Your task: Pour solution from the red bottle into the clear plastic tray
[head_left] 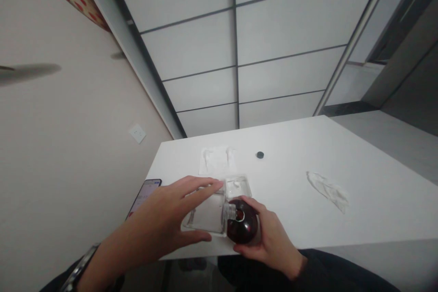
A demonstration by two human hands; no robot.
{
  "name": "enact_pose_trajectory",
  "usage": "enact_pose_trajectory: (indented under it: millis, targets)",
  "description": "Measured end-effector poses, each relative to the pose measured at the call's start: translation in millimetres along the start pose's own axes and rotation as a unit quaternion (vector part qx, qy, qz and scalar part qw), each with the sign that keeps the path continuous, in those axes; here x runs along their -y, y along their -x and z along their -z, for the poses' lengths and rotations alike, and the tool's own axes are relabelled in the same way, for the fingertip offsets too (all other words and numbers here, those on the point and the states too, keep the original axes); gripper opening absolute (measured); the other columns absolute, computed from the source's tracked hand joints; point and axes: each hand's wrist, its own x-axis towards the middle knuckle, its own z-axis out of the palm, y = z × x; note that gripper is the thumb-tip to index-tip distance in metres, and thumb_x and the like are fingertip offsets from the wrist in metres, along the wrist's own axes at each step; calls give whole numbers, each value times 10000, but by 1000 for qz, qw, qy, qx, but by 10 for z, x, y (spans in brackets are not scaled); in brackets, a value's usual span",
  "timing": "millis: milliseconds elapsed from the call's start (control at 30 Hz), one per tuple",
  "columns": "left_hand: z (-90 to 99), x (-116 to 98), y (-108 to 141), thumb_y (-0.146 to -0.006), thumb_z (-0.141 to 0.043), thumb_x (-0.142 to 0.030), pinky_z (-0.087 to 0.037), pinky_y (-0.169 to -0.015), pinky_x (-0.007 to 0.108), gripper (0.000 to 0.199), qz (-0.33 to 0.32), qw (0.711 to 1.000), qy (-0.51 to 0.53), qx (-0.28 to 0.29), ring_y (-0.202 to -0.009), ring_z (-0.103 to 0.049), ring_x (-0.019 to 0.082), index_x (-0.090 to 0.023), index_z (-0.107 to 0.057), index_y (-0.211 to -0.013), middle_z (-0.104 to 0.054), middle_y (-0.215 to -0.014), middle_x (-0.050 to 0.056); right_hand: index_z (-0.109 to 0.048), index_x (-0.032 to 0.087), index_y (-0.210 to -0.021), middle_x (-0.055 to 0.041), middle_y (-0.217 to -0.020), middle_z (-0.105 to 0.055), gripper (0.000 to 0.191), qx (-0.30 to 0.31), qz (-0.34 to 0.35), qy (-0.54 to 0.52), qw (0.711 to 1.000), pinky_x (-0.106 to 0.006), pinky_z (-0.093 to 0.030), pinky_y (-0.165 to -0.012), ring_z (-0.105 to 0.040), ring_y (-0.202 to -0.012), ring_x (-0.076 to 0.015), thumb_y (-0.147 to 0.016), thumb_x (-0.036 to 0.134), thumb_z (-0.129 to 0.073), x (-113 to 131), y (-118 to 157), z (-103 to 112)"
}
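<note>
Currently my right hand [270, 239] grasps the dark brown bottle [247, 227], fingers and thumb curled round its body; the bottle is tilted near the front edge of the white table [284, 200], its uncapped, threaded clear neck [230, 212] pointing left at the right edge of a square clear dish [207, 213]. My left hand [171, 212] has its fingers released and spread, holding nothing I can see; the fingertips reach over the dish, the thumb is near its front edge, and I cannot tell whether they touch the rim. Just behind the bottle sits a smaller clear tray [238, 187] with something white in it; I cannot tell whether it joins the dish. Farther back lies a pale sheet [217, 162] with two whitish pieces on it; a small dark cap [260, 155] rests to its right, and a crumpled white wrapper [327, 190] lies well to the right; a phone [145, 194] is at the left edge, partly hidden by my left hand.
</note>
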Motion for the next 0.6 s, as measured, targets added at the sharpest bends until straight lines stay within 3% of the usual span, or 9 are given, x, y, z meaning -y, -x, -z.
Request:
enact_pose_trajectory:
  millis: [433, 600]
  targets:
    - [28, -4, -18, -823, -912, -320, -586, -1081, 402, 800, 0, 1000, 6, 2, -1291, -683, 287, -296, -516, -1518, -691, -1437, 93, -526, 212, -1469, -176, -1379, -717, 893, 1, -9, 15, 1000, -483, -610, -1036, -719, -1252, -378, -699, 433, -919, -5, 5, 9]
    - [36, 3, -28, -780, -945, -305, -588, -1074, 398, 854, -3, 1000, 1, 10, -1281, -685, 288, -285, -517, -1518, -694, -1431, 90, -514, 213, -1474, -173, -1377, -720, 890, 1, -4, 10, 1000, -477, -611, -1034, -726, -1239, -375, -709, 427, -915, -23, 12, 12]
